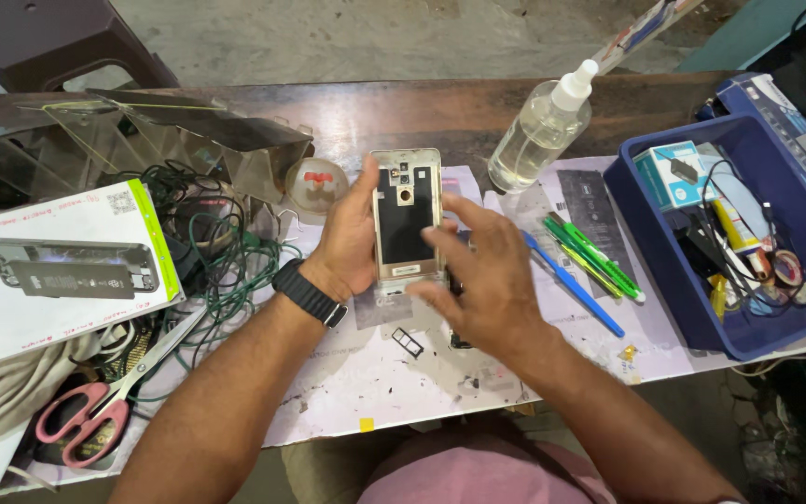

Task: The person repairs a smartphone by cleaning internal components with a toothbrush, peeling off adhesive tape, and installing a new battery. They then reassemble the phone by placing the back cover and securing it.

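Above the SIM tray (408,343), left hand (347,245) grips an opened phone (407,217); right hand (482,280), fingers spread, steadies it. A slip could crack it.

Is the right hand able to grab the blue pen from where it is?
Probably yes. The right hand hovers by the phone, and the blue pen lies just beside it on the paper, uncovered, with only green pens next to it.

I see left hand (347,245) gripping opened phone frame (407,217), right hand (479,275) touching its near edge; SIM tray (408,343) lies just near.
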